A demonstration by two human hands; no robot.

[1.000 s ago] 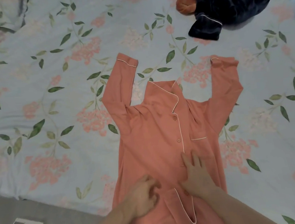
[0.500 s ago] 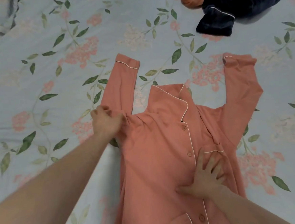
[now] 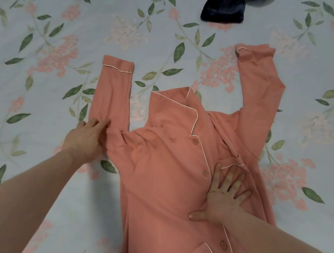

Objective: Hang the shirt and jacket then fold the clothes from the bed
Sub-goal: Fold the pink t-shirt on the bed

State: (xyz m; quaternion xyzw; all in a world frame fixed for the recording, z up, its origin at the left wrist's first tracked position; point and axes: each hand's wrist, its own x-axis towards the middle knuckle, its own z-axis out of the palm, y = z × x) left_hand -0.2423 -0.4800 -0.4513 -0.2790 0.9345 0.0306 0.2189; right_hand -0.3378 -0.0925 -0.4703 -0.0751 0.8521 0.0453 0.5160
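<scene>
**Head view: our hands on the pink shirt**

We see the pink shirt (image 3: 165, 166) lying flat on the flowery bed sheet (image 3: 47, 195), front side up, with both sleeves pointing up. Our left hand (image 3: 85, 138) rests with straight fingers on the bottom of the left sleeve. Our right hand (image 3: 223, 197) presses flat on the shirt's front, fingers spread wide, just under the little pocket. Neither hand grabs anything. Dark blue clothes (image 3: 224, 8) lie well apart, at the top.

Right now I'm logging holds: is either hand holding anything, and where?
Nothing is held. The left hand touches the pyjama top at its sleeve base; the right hand presses flat below the chest pocket.
</scene>
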